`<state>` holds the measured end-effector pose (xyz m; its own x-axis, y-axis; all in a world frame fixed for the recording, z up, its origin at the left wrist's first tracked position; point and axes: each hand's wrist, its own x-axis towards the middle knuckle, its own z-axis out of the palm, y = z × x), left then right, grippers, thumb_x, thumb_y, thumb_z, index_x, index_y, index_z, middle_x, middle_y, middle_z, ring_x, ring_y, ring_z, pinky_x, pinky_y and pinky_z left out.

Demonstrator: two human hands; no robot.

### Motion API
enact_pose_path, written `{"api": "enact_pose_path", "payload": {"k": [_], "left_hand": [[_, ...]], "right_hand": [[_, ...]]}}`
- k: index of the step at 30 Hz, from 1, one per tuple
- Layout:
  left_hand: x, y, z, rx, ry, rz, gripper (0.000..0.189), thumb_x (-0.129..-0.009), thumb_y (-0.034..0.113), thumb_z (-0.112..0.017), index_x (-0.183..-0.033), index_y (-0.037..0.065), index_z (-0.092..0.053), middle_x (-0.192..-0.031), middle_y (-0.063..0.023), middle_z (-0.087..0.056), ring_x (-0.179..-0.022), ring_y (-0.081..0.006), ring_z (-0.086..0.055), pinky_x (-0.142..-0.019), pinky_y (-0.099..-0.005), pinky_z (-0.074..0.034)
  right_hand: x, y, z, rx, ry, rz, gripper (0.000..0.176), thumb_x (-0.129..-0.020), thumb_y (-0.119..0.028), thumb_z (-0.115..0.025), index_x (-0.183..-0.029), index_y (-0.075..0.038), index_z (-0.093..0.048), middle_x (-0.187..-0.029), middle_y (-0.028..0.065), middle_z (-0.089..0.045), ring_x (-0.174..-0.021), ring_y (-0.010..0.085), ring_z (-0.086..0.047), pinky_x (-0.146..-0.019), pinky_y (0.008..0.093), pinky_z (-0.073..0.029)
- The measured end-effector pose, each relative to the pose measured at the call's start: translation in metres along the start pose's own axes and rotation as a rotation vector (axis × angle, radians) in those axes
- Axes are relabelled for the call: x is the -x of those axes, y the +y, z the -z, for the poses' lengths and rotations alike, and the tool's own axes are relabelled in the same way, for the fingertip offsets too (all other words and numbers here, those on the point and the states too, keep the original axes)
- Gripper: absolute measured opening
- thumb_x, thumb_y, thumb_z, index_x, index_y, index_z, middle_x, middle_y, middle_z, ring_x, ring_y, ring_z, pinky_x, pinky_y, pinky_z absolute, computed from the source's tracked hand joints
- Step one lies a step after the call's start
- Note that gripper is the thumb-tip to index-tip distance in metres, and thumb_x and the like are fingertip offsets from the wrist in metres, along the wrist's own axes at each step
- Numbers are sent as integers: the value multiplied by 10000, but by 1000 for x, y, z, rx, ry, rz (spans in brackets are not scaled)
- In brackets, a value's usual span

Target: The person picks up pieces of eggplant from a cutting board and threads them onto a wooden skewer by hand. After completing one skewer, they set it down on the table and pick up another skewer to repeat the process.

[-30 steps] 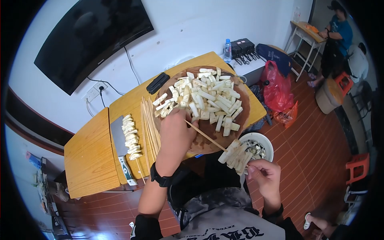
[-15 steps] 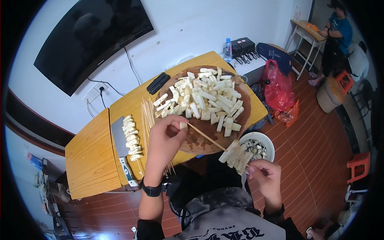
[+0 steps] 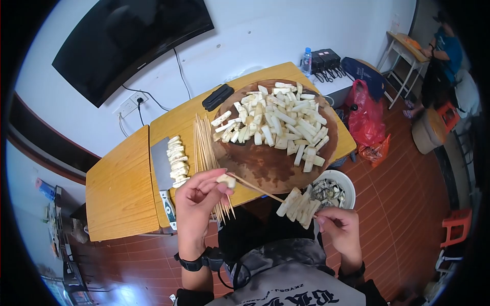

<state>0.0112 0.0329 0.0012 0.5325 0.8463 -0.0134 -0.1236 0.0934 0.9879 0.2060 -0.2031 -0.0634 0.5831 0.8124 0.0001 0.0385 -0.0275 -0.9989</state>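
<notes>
My left hand [image 3: 196, 196] pinches a pale piece of peeled vegetable [image 3: 226, 180], which looks like eggplant, at the tip of a bamboo skewer [image 3: 259, 190]. My right hand [image 3: 341, 227] grips the skewer's other end, just behind several pale strips [image 3: 298, 206] threaded close together. The skewer slants over the near edge of a round wooden board [image 3: 255, 166]. A heap of cut strips [image 3: 278, 115] covers the board's far part. Beside my left hand lies a bundle of bare skewers [image 3: 203, 143]. Further left, a loaded skewer [image 3: 177, 160] rests against a cleaver [image 3: 162, 155].
A white bucket [image 3: 351, 189] with dark and pale scraps stands below the board's right side. The yellow table [image 3: 120, 188] runs along the wall. Black case [image 3: 218, 97] behind the board; red plastic bags [image 3: 365, 115] to the right. Another person [image 3: 446, 53] is at a small desk.
My left hand has drawn down and towards me, the vegetable piece now at the skewer's tip. My right hand keeps its hold. The view has shifted slightly.
</notes>
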Motion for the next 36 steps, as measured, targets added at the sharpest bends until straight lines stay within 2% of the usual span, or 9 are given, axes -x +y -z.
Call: {"api": "enact_pose_path", "payload": {"k": [4, 10, 16, 22, 25, 28, 31, 34, 36], "left_hand": [[3, -6, 11, 1, -33, -28, 308, -939, -116, -576, -1237, -69, -640, -1117, -194, -715, -888, -203, -717, -755, -302, -584], [3, -6, 11, 162, 27, -2, 300, -942, -82, -612, -1241, -76, -630, -1045, -170, -721, -857, -203, -717, -747, -306, -591], [3, -12, 19, 304, -50, 41, 270, -953, -32, -631, -1219, -75, -628, -964, -135, -711, -848, -203, -707, -770, -293, -583], [4, -18, 24, 227, -94, -20, 221, -977, 13, -613, -1178, -77, -627, -1053, -151, -685, -936, -198, -703, -816, -296, -600], [4, -18, 24, 240, -95, -58, 203, -979, 20, -612, -1155, -79, -633, -1101, -150, -651, -963, -237, -705, -870, -324, -606], [4, -20, 25, 299, -135, -57, 160, -963, -27, -613, -1107, -80, -659, -1078, -151, -657, -966, -246, -706, -889, -347, -594], [4, -16, 22, 320, -123, -30, 152, -965, -38, -601, -1101, -83, -652, -1060, -155, -669, -996, -295, -717, -870, -374, -620], [4, -15, 25, 301, -39, -6, 168, -975, 12, -609, -1109, -88, -619, -1044, -180, -674, -975, -333, -721, -853, -404, -633], [4, -14, 25, 293, 6, -21, 172, -971, 8, -609, -1113, -90, -615, -1017, -186, -687, -952, -330, -725, -849, -399, -632]], "right_hand": [[1, 1, -2, 56, -19, -11, 87, -900, 42, -667, -958, 32, -730, -729, 51, -676, -609, 82, -599, -547, 230, -437], [0, 0, -3, 90, -29, 1, 86, -892, 47, -674, -952, 34, -734, -730, 60, -687, -598, 87, -599, -539, 239, -437], [-2, -2, -3, 109, -44, 21, 80, -886, 45, -683, -944, 30, -737, -736, 70, -695, -584, 96, -599, -541, 247, -447], [-1, -4, -5, 159, -71, 11, 68, -876, 53, -682, -925, 41, -728, -754, 80, -712, -583, 119, -614, -544, 261, -463], [-2, -4, -5, 171, -85, 8, 69, -862, 62, -683, -917, 46, -722, -758, 88, -712, -581, 130, -618, -544, 268, -464], [-3, -5, -7, 207, -94, 16, 71, -853, 65, -680, -909, 45, -719, -757, 101, -707, -582, 142, -624, -543, 275, -462], [-3, -6, -6, 220, -99, 13, 65, -855, 62, -677, -902, 43, -718, -754, 111, -699, -578, 150, -622, -541, 280, -456], [-3, -9, -5, 218, -102, 33, 60, -859, 58, -677, -898, 42, -720, -749, 109, -695, -569, 150, -611, -538, 281, -451], [-2, -10, -5, 206, -94, 45, 57, -861, 56, -679, -898, 41, -721, -747, 105, -695, -563, 149, -603, -536, 281, -448]]}}
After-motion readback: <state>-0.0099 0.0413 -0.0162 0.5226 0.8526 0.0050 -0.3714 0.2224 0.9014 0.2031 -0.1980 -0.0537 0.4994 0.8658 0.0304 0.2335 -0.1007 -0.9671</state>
